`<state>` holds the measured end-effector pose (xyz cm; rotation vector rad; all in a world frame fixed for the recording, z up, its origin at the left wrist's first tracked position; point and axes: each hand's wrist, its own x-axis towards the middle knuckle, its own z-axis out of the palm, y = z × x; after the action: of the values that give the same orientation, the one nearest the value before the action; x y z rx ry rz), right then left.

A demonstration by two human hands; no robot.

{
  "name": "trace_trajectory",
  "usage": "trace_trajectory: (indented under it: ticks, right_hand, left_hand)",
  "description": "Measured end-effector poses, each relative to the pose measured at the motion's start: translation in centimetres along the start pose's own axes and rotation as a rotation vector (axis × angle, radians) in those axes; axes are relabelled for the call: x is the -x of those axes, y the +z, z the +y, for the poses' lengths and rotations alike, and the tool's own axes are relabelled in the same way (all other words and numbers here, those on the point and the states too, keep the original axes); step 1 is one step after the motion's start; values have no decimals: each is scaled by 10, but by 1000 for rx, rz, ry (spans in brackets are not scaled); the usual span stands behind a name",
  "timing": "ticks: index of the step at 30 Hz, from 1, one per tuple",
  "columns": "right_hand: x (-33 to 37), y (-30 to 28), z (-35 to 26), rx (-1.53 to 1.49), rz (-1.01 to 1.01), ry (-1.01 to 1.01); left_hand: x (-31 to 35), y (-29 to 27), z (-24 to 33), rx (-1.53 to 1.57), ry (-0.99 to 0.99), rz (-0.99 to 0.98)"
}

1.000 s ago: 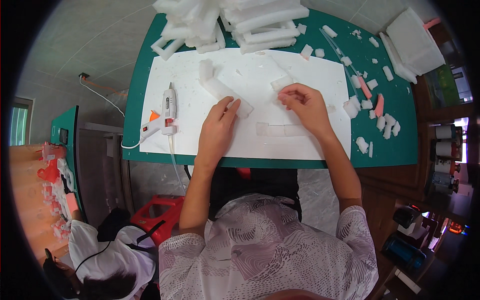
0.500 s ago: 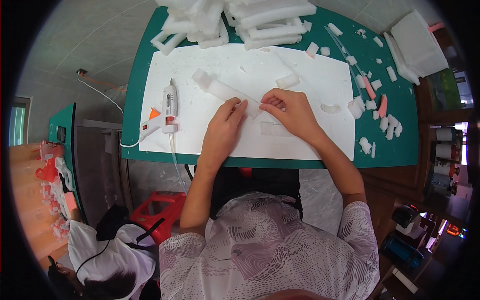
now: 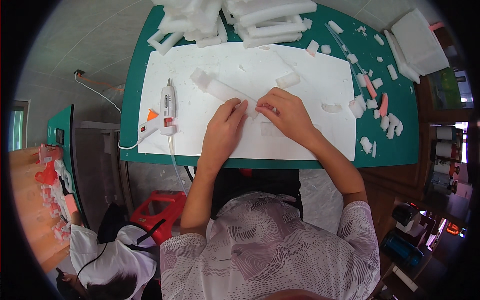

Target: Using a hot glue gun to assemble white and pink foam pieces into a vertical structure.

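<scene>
A long white foam strip lies slanted across the white sheet, with a squarish foam piece at its far left end. My left hand is closed on the strip's near end, thumb and fingers pressed together. My right hand pinches at that same end, its fingertips close to the left ones; the exact spot they grip is partly hidden. A small foam block rests just beyond my right hand. Another flat foam piece lies partly under the right wrist. To the left is a white hot glue gun.
Stacked white foam frames fill the green table's far edge. Foam scraps and pink pieces litter its right side. The glue gun's cord runs off left. A co-worker sits at lower left near a red stool.
My right hand has moved slightly left, bringing its pinched fingertips onto the strip's near end. My left hand stays in place. The co-worker's head has shifted a little.
</scene>
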<state>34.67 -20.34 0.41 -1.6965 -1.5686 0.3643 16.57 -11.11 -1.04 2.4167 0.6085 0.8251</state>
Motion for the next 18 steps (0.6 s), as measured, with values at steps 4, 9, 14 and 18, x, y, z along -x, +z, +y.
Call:
trace_trajectory:
  ticks: [4,9,14,18]
  right_hand:
    - [0,3,2,61,28,-63]
    - [1,3,0,8,29,-13]
    - [0,-9,-6,-140,47,20]
    - [9,-25,-1,-80,2,-33]
  left_hand:
    - [0,0,1,12,1,3]
    - [-2,-6,6,49,-3,5]
    - [-1,-5,3,47,-4,8]
    - [-1,-6,4,49,-8,30]
